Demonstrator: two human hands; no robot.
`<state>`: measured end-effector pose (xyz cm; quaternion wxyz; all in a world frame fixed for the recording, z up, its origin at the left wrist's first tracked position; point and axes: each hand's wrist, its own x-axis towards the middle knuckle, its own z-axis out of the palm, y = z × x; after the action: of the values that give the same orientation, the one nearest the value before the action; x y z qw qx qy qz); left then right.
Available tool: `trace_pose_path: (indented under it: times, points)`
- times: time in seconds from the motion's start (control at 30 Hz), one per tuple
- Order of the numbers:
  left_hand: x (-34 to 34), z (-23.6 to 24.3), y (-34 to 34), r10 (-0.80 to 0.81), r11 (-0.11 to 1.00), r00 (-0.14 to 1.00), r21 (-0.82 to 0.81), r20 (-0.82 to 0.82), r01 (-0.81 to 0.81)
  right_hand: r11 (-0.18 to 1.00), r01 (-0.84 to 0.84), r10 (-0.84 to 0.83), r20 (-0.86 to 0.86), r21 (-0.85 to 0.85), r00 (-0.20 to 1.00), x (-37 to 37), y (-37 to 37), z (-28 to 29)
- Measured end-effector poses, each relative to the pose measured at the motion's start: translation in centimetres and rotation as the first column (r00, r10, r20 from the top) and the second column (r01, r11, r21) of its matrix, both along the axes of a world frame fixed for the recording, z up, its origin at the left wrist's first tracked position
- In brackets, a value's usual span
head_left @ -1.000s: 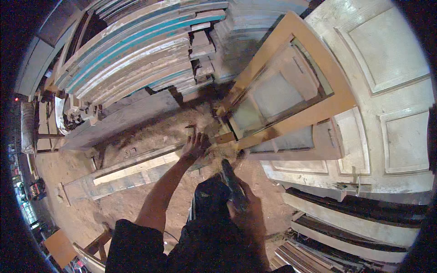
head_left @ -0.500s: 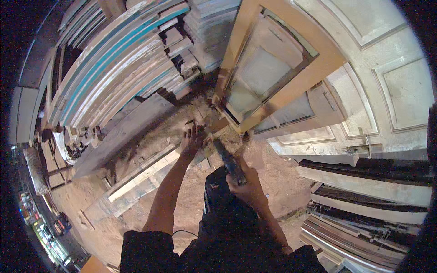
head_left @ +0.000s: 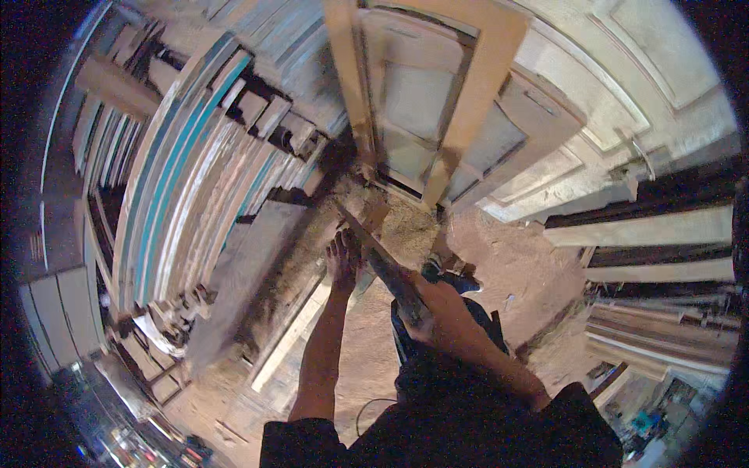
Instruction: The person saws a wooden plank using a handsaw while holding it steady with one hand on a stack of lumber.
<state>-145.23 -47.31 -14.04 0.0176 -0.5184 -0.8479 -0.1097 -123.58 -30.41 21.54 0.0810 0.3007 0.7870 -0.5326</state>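
My right hand is closed round the dark handle of a long tapering tool that looks like a handsaw. Its narrow end points up and left, passing just beside my left hand. That hand is bent over a small brown piece of wood, fingers curled at its near end; the grip is partly hidden by the blade. Below, a pale wooden plank lies slanting on the ground. Where blade and wood meet is too blurred to make out.
Stacked boards with painted edges stand on the left, a grey panel leaning beside them. Ahead are a wooden door frame and pale panelled doors. More timber lies at right. Sawdust covers the ground.
The view has swung, so the surroundings sit differently. More of the saw's length now shows, reaching past my left hand. Both hands keep their holds.
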Motion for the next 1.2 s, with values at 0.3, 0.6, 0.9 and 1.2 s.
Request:
trace_pose_path:
  times: [0.3, 0.6, 0.9, 1.2]
  points:
    - [0.1, 0.6, 0.8, -0.044, 0.991, 0.999, -0.13, -0.022, 0.041, 0.996, 0.014, -0.014, 0.004, 0.091, 1.0, -0.3, 0.4, -1.4]
    - [-1.4, -1.9, -3.0, 0.078, 0.959, 0.972, -0.282, 0.223, -0.012, 0.996, -0.089, 0.09, 0.036, -0.018, 0.995, -1.7, 1.2, -0.6]
    - [-2.2, -1.4, -2.6, 0.033, 0.977, 0.974, -0.211, 0.225, 0.016, 0.978, -0.163, 0.174, 0.074, -0.133, 0.982, 0.1, 2.9, 6.4]
    - [-0.1, 0.1, -1.4, 0.001, 0.988, 0.967, -0.148, 0.253, 0.038, 0.996, -0.073, 0.075, 0.024, -0.056, 0.997, 0.7, 2.2, 3.9]
